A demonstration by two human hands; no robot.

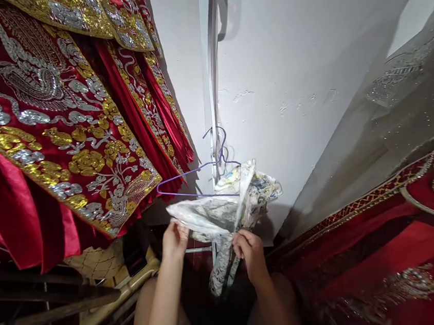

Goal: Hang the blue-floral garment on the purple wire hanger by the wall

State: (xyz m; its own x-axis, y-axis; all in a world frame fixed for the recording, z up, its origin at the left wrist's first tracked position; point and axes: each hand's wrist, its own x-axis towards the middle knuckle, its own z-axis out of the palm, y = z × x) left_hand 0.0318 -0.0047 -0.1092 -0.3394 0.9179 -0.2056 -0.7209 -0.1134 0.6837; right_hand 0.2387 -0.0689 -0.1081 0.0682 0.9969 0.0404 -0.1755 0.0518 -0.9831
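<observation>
A light, patterned garment [251, 207] hangs partly on a purple hanger [188, 172], whose left arm sticks out bare. The hanger's hook rests by a thin white metal pole. My left hand [176, 238] pinches the lower left edge of the garment's pale cloth. With thumb and fingers closed, my right hand [245, 245] grips the garment's front edge near its middle. The cloth is stretched between both hands, and its lower part hangs below them.
Red robes with gold and silver embroidery [85, 164] hang close on the left. More red embroidered cloth [398, 243] is at the right. A white wall [282, 61] stands behind the metal pole [212, 53]. A bamboo chair [130, 282] is at lower left.
</observation>
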